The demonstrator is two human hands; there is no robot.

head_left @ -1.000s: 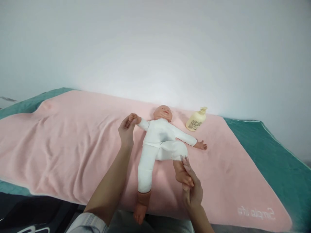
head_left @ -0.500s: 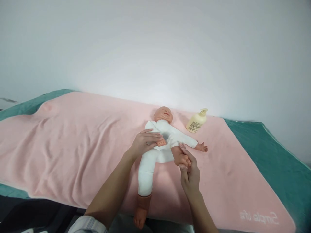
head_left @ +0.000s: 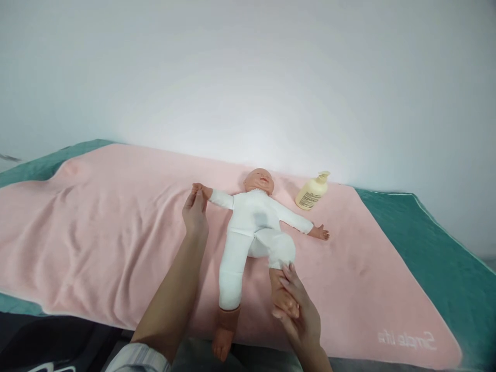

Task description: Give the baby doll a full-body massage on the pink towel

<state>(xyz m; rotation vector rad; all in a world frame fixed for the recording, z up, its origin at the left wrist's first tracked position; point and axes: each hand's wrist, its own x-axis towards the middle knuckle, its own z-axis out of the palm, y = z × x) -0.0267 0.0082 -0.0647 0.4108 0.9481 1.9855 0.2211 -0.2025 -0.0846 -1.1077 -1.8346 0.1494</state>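
Note:
A baby doll (head_left: 253, 212) with a white cloth body lies on its back, head toward the wall. My left hand (head_left: 196, 211) pinches the doll's hand (head_left: 202, 190) at the end of its outstretched arm on the left. Lower right, my right hand (head_left: 300, 310) is wrapped round the doll's foot (head_left: 284, 299), with the fingers along the ankle; that leg is bent at the knee. The doll's other leg (head_left: 231, 279) points straight down toward me. Its arm on the right (head_left: 296, 219) rests spread on the blanket, touched by neither hand.
A pale yellow pump bottle (head_left: 312, 192) stands right of the doll's head. The pink blanket (head_left: 360, 268) is wrinkled on the left and lies over a green cover (head_left: 406, 222). Behind rises a plain wall (head_left: 248, 77).
My left hand has swung the doll's hand from its belly out to the left. My right hand has moved down toward me with the foot, and the bent leg is lower.

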